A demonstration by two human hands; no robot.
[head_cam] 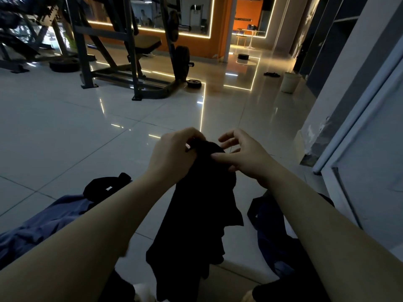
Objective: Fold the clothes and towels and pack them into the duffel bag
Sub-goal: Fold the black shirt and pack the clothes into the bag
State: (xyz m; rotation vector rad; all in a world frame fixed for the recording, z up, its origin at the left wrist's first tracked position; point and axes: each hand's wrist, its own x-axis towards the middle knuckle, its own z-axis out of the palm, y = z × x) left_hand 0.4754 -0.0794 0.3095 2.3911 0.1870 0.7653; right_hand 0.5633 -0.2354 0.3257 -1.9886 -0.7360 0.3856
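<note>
1. A black garment point(196, 205) is held up over the tiled floor point(65, 127), hanging limp between the forearms.
2. Its top edge is gripped by the left hand point(170, 153), whose fingers point(192, 138) are curled round the cloth.
3. The right hand point(244, 153) is only half closed – the thumb is pressed on the fabric, the other fingers are spread loose above it.
4. For a clean fold, two matching corners or shoulder seams should probably be found first, the cloth shaken straight, then laid flat on the floor.
5. A blue garment point(43, 223) lies crumpled at the left with a black item point(104, 186) beside it.
6. A dark blue shape point(270, 232) at the right may be the duffel bag – this cannot be told, nor what is inside it.
7. A pale bin point(289, 82) stands far off; its contents are hidden.
</note>
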